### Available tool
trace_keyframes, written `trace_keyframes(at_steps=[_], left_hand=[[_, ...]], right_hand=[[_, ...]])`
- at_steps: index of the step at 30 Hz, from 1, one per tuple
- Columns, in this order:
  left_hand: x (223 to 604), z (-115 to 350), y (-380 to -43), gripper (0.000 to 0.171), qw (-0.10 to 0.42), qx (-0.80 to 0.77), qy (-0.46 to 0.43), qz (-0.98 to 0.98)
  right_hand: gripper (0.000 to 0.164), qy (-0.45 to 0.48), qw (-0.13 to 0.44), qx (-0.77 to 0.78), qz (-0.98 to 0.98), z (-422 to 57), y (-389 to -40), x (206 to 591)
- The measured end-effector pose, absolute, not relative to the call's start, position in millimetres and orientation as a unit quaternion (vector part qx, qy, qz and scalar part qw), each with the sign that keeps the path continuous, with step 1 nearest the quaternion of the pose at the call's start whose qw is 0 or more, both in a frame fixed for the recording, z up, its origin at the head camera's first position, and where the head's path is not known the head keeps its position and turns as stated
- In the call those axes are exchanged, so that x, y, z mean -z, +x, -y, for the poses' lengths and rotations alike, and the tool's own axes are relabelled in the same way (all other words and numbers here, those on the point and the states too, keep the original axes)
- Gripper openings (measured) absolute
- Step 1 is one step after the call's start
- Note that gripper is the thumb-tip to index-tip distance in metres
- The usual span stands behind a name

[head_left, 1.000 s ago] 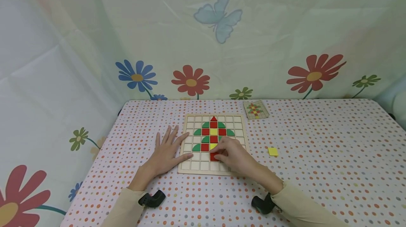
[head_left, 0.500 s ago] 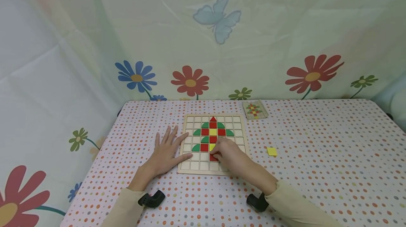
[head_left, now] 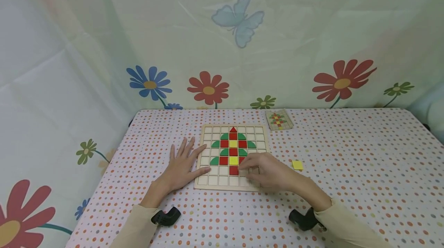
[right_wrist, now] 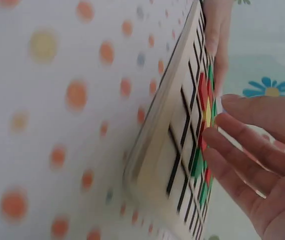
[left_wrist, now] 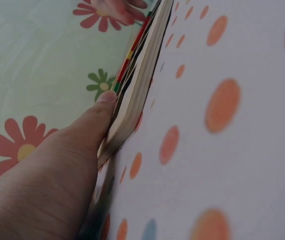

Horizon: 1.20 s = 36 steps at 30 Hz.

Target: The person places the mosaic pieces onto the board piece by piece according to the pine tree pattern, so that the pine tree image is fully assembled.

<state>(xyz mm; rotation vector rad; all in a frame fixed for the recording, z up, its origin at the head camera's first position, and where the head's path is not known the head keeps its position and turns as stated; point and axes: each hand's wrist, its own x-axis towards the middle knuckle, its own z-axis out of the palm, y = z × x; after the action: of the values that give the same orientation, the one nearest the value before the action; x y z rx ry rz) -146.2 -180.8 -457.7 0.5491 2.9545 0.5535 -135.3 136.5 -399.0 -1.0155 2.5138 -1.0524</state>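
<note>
A wooden grid board [head_left: 214, 180] lies on the table, bearing red, yellow and green tiles in a tree shape. My left hand [head_left: 178, 171] lies with fingers spread at the board's left side, its thumb and forefinger over the edge. In the left wrist view the thumb [left_wrist: 106, 98] rests on the board's rim. My right hand [head_left: 265, 171] hovers over the board's lower right part, fingers bent loosely with nothing between them. Its fingertips are just right of the lowest red square tile [head_left: 234, 170], which sits in its cell below a yellow tile [head_left: 234, 160].
A loose yellow square tile [head_left: 297, 165] lies on the dotted tablecloth [head_left: 347, 186] to the right of the board. Behind it, at the table's back, lies a pattern card [head_left: 279, 120] with a similar tree picture. A flowered curtain [head_left: 295, 47] hangs behind the table.
My right hand has let go of the lowest red tile and moved to the right, uncovering it and the yellow tile above. The left hand has stayed put.
</note>
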Motion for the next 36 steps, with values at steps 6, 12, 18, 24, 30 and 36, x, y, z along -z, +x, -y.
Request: trace_keyframes(at_steps=[6,12,18,24,30,36], left_hand=[[458.4,180.4,-146.9,0.084,0.042,-0.178,0.18,-0.967],[458.5,179.5,-147.5,0.083,0.032,-0.18,0.182,-0.966],[458.0,180.0,-146.8,0.085,0.053,-0.172,0.177,-0.968],[455.2,180.7,-146.1,0.085,0.056,-0.173,0.175,-0.968],[457.1,180.9,-146.2,0.085,0.045,-0.176,0.178,-0.967],[457.5,181.1,-146.3,0.084,0.042,-0.178,0.181,-0.966]], right_hand=[[0.025,-0.307,0.086,0.327,-0.89,-180.3,-137.6,394.3],[0.037,-0.27,0.031,0.249,-0.929,-234.8,-143.1,404.6],[0.036,-0.241,0.031,0.257,-0.935,-266.3,-143.8,421.0],[0.034,-0.22,0.034,0.272,-0.936,-265.1,-144.5,422.4],[0.031,-0.22,0.065,0.281,-0.932,-264.3,-149.1,418.5],[0.028,-0.202,0.09,0.294,-0.93,-260.1,-150.3,414.4]])
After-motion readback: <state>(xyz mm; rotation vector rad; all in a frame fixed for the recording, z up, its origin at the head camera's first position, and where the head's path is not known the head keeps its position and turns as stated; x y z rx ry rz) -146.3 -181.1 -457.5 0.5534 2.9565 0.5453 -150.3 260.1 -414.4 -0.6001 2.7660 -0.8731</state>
